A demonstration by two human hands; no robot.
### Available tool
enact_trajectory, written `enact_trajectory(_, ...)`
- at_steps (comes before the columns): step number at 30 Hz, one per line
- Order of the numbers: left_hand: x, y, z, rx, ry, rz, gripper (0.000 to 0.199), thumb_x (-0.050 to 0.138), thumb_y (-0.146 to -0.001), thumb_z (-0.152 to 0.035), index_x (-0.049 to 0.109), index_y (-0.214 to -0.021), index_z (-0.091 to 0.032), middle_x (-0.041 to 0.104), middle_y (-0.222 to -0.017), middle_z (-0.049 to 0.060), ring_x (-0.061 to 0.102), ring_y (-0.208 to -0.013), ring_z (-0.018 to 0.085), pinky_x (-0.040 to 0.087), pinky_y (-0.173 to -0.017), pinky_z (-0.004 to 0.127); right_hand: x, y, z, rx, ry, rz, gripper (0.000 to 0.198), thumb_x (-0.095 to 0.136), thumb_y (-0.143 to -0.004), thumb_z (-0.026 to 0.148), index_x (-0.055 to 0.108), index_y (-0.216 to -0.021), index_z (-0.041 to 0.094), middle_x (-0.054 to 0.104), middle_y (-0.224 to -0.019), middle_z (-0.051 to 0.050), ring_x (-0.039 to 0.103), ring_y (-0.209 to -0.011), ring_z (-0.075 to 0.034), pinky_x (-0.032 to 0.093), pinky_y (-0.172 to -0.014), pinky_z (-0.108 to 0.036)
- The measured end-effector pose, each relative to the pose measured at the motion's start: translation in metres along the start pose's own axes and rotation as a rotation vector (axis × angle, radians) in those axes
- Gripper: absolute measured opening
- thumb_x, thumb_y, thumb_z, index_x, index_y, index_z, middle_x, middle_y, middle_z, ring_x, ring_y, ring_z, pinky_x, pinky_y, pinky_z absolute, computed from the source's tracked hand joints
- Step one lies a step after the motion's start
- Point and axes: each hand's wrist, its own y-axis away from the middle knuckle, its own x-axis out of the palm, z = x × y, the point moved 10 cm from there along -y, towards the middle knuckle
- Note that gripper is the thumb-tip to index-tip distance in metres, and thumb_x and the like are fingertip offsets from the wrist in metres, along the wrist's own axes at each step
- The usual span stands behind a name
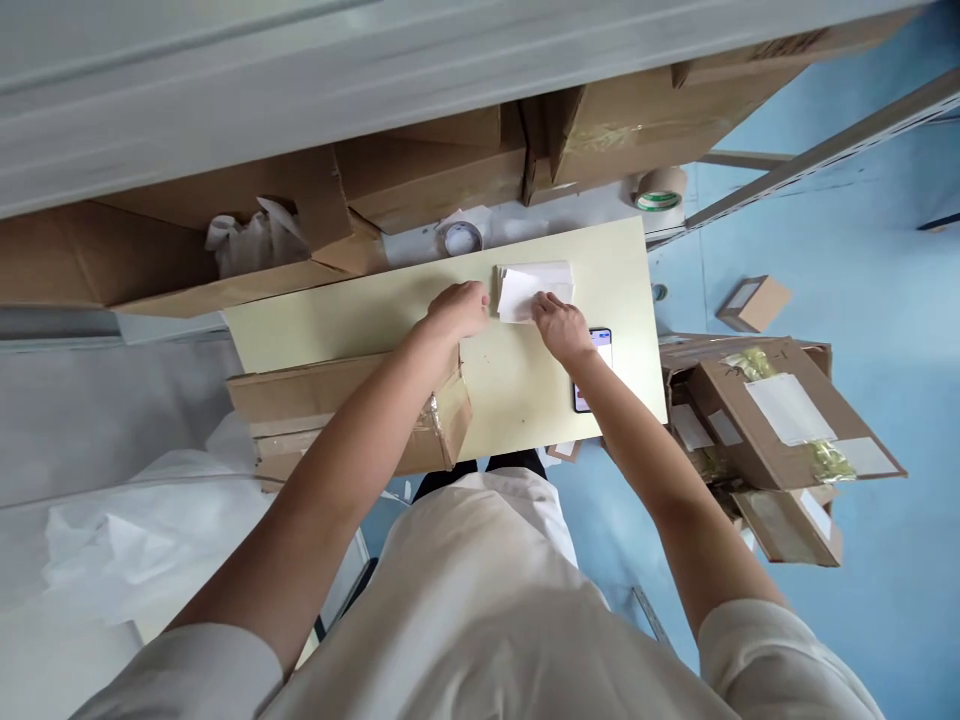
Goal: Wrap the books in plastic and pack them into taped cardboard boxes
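A small stack of white paper sheets point(526, 292) lies near the far edge of the pale yellow table point(517, 390). My right hand point(559, 322) is on the lower right part of the stack, its fingers curled and pinching the top sheet. Just left of the stack is my left hand point(459, 308), closed, with its fingertips close to the paper's left edge. Whatever it may hold is hidden. Beside my right forearm, and partly covered by it, a phone point(602, 345) with a lit screen lies on the table.
A cardboard box point(300, 400) lies under my left forearm. Behind the table stand open cartons point(442, 180), a roll of clear tape point(463, 238) and a brown tape roll point(660, 188). Taped boxes point(780, 400) are stacked at right. White plastic wrap point(150, 530) lies at left.
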Motion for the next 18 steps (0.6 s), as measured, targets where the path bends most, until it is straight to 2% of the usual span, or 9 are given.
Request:
enact_trajectory(3,0.0,-0.003,0.002,-0.012,0.065,-0.042,0.014,0.064,-0.07,-0.019,0.064,-0.084,-0.023,0.069,-0.086,0.008,0.064,-0.085,0.027,0.051,-0.079,0.041,-0.002,0.002,-0.006,0.013,0.015,-0.031,0.036,0.032,-0.089,0.002,0.061,-0.111,0.007,0.063,-0.119,-0.021,0.059,-0.106,-0.027,0.047,-0.08,-0.038)
enact_trajectory(8,0.0,-0.004,0.003,-0.008,0.12,-0.051,0.014,0.065,-0.069,-0.021,0.063,-0.082,-0.024,0.069,-0.084,0.007,0.063,-0.087,0.026,0.049,-0.082,0.041,-0.006,-0.001,-0.007,-0.019,-0.035,-0.096,0.034,0.045,-0.09,0.013,0.056,-0.122,0.01,0.056,-0.134,-0.017,0.052,-0.112,-0.029,0.047,-0.075,-0.036)
enact_trajectory(11,-0.001,-0.002,0.003,-0.028,0.102,-0.031,0.014,0.066,-0.07,-0.022,0.063,-0.085,-0.023,0.069,-0.087,0.008,0.063,-0.088,0.026,0.049,-0.082,0.04,-0.002,-0.006,-0.013,-0.006,-0.046,-0.033,0.028,0.043,-0.09,0.01,0.062,-0.11,0.012,0.06,-0.128,-0.016,0.055,-0.104,-0.028,0.046,-0.074,-0.036)
enact_trajectory(14,-0.001,0.001,0.001,-0.073,0.054,0.017,0.017,0.065,-0.073,-0.023,0.063,-0.09,-0.022,0.068,-0.093,0.009,0.063,-0.092,0.027,0.049,-0.083,0.041,0.0,-0.011,-0.015,-0.022,0.004,0.035,0.03,0.037,-0.089,0.006,0.065,-0.097,0.011,0.066,-0.113,-0.017,0.058,-0.095,-0.026,0.044,-0.076,-0.039)
enact_trajectory(16,-0.004,0.004,-0.008,-0.025,0.056,0.018,0.02,0.065,-0.075,-0.025,0.063,-0.095,-0.021,0.068,-0.095,0.009,0.063,-0.095,0.027,0.049,-0.085,0.04,-0.008,-0.011,-0.011,-0.043,0.039,0.004,0.034,0.033,-0.089,0.005,0.065,-0.099,0.01,0.067,-0.105,-0.017,0.06,-0.091,-0.026,0.042,-0.079,-0.042)
enact_trajectory(18,-0.009,0.008,-0.026,0.103,0.09,-0.005,0.027,0.068,-0.074,-0.029,0.063,-0.099,-0.02,0.067,-0.098,0.008,0.062,-0.098,0.025,0.048,-0.088,0.037,-0.025,-0.008,-0.006,-0.047,0.041,-0.111,0.037,0.029,-0.092,0.009,0.062,-0.106,0.012,0.065,-0.107,-0.017,0.059,-0.094,-0.027,0.041,-0.083,-0.045)
